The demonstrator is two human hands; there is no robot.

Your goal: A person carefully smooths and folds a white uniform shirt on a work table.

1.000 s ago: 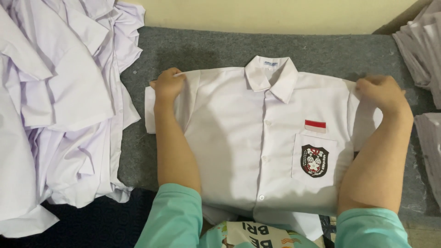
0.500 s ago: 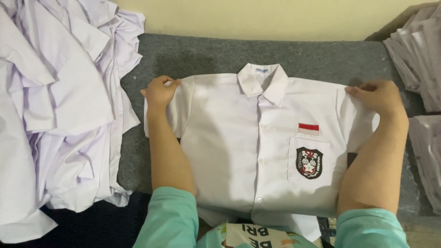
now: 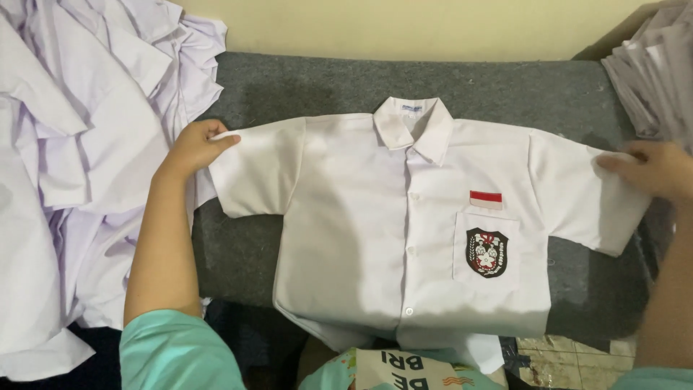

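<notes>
1. Nearest the camera, the hem of a white short-sleeved shirt (image 3: 375, 238) is seen hanging over the near edge of the grey padded worktop (image 3: 238, 245), with two teal sleeves (image 3: 177, 350) and a printed garment below it.
2. The shirt is laid face up, buttoned, across the middle of the worktop, its collar (image 3: 413, 126) pointing to the far edge. A dark crest badge (image 3: 486, 252) is sewn on the chest pocket, and a small red-and-white patch (image 3: 486, 200) sits just above it.
3. The left hand (image 3: 195, 148) is closed on the tip of one sleeve near the left edge, and the cloth is pinched between thumb and fingers and drawn outward.
4. The right hand (image 3: 650, 170) is placed at the other sleeve end near the right edge; its fingers are curled over the cloth, but whether the cloth is gripped or only pressed cannot be told.
5. A heap of loose white shirts (image 3: 79, 166) is piled against the left edge, touching the left forearm. A stack of folded white garments (image 3: 653, 79) is set at the far right corner.
6. As a judgement: an uneven pull on the sleeves may skew the body and crease it; the overhanging hem may drag the shirt off the near edge; the left sleeve may be caught up with the loose heap beside it.
</notes>
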